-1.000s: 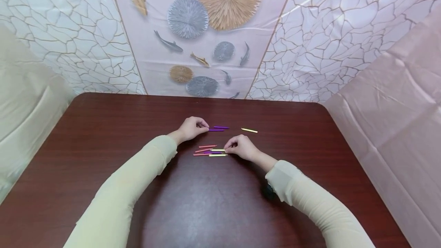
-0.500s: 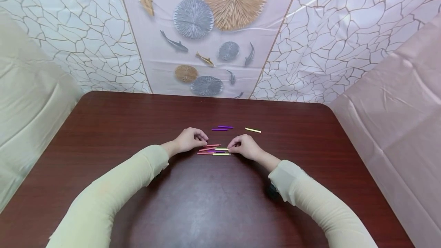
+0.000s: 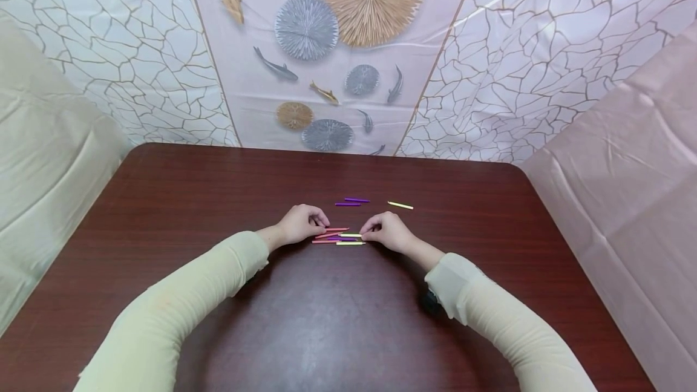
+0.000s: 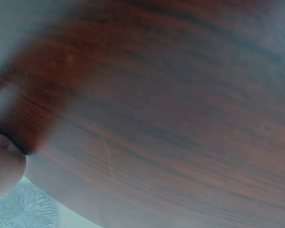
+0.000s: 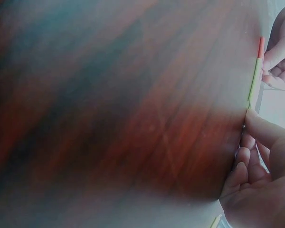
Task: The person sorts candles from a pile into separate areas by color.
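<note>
About midway between the left and right edges of a dark red-brown, wood-grained desk (image 3: 305, 337), the two hands face each other. The right hand (image 3: 388, 230) pinches the right end of a thin, pencil-shaped pale-yellow stick (image 3: 350, 235) between thumb and fingers. The left hand (image 3: 301, 224), its fingers curled toward the thumb, is at the left end of the farthest of three slim red sticks (image 3: 337, 228); whether it grips that one, I cannot tell. Among these lies a slim purple stick (image 3: 343, 239), with a second pale-yellow stick (image 3: 351, 243) on the side away from the desk's far edge. Toward that edge lie two more purple sticks (image 3: 347, 204), near each other, and, closer to the right edge, a lone yellow stick (image 3: 400, 205). Cream sleeves (image 3: 158, 307) cover the arms. Beyond the rounded far corners rises a backdrop (image 3: 261, 111) printed with gold and grey discs and fish.
</note>
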{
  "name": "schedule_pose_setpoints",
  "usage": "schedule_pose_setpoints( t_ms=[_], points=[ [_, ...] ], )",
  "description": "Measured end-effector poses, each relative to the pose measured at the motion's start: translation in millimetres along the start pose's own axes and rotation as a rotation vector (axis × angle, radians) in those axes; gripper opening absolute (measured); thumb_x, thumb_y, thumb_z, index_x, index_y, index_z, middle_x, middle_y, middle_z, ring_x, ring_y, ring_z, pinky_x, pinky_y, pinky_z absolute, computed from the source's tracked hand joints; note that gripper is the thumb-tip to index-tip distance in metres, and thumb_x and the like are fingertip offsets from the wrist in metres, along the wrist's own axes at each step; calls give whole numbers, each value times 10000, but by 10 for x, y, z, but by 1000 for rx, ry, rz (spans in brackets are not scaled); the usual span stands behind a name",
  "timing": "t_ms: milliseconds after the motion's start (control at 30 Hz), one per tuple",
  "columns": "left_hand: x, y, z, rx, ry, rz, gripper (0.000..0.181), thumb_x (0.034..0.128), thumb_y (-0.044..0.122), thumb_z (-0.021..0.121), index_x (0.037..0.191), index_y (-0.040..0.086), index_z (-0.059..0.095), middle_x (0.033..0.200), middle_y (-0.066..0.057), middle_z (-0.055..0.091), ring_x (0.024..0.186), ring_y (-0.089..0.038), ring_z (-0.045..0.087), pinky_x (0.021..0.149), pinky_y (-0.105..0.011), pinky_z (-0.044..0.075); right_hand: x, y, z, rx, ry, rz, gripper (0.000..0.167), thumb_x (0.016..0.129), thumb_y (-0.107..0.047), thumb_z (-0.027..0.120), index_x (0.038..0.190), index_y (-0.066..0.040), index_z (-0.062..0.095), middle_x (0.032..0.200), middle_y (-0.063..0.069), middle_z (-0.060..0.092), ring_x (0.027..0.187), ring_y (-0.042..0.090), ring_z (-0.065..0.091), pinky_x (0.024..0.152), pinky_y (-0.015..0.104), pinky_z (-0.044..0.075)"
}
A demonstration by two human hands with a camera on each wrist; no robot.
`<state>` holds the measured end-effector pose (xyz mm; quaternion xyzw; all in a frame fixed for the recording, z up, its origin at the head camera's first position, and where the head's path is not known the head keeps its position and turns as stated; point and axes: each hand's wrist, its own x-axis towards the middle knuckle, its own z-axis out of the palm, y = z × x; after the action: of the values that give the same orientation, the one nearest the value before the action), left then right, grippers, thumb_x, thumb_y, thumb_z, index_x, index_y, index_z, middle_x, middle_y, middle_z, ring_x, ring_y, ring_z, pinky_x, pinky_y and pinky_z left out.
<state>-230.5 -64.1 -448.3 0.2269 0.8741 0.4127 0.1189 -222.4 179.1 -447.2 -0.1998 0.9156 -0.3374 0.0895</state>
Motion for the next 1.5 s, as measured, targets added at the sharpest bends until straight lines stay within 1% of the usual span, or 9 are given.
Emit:
schedule_pose_setpoints(
  t_ms=[133, 333, 500, 600, 733, 933, 1133, 1233, 1500],
  points=[
    [14, -32, 16, 4, 3, 4, 82, 802, 38, 669, 879, 20, 692, 793, -77, 695, 637, -43, 530, 639, -199, 442, -2, 7, 2, -3, 0, 2, 62, 770, -99, 735, 809, -51, 740, 767, 67, 719, 661, 29, 516, 636, 179, 416],
    [28, -42, 16, 7, 5, 12, 81, 805, 49, 675, 879, 21, 689, 781, -71, 693, 643, -40, 540, 648, -200, 445, -13, -14, -13, 2, 1, 8, 56, 774, -92, 732, 809, -48, 740, 768, 70, 719, 668, 40, 521, 638, 183, 419],
    [17, -32, 17, 5, 4, 0, 83, 801, 37, 669, 880, 23, 690, 786, -77, 698, 631, -40, 531, 640, -201, 440, -5, -1, -19, 3, 1, -8, 63, 779, -97, 728, 810, -44, 740, 772, 72, 720, 677, 34, 529, 645, 185, 424],
    [17, -38, 22, 4, 2, -6, 83, 802, 43, 675, 881, 27, 691, 786, -74, 698, 628, -40, 530, 641, -201, 439, -3, 24, -34, 5, -8, 3, 64, 787, -110, 725, 811, -53, 741, 782, 62, 722, 697, 34, 534, 669, 189, 427],
    [28, -64, 27, 13, -1, 2, 86, 805, 63, 686, 884, 29, 690, 784, -66, 695, 646, -45, 549, 657, -202, 448, -8, 74, -97, 14, -6, 27, 66, 791, -118, 723, 813, -59, 742, 794, 58, 724, 730, 56, 553, 706, 206, 436],
    [34, -66, 24, 20, -2, -3, 88, 802, 65, 686, 885, 34, 691, 799, -63, 696, 680, -58, 571, 680, -206, 457, -27, 175, -268, 9, 48, 62, 61, 792, -110, 725, 810, -54, 742, 800, 68, 724, 739, 74, 566, 708, 223, 444],
    [29, -54, 17, 21, 0, 1, 86, 801, 60, 687, 882, 33, 692, 795, -67, 694, 675, -60, 567, 676, -210, 457, -45, 322, -422, 6, 99, 113, 84, 792, -110, 727, 824, -32, 735, 825, 103, 722, 735, 86, 570, 705, 246, 451],
    [37, -67, 23, 24, 2, 12, 82, 802, 58, 682, 880, 31, 690, 790, -65, 693, 666, -45, 558, 666, -203, 455, -54, 409, -482, -16, 123, 147, 92, 794, -121, 728, 831, -37, 735, 846, 107, 722, 748, 100, 571, 717, 249, 443],
    [33, -58, 27, 11, -2, 9, 82, 798, 50, 679, 877, 31, 691, 785, -66, 691, 643, -34, 538, 651, -196, 448, -66, 593, -620, -68, 164, 218, 102, 802, -132, 723, 841, -39, 734, 847, 101, 714, 791, 170, 576, 740, 265, 431]
  ],
)
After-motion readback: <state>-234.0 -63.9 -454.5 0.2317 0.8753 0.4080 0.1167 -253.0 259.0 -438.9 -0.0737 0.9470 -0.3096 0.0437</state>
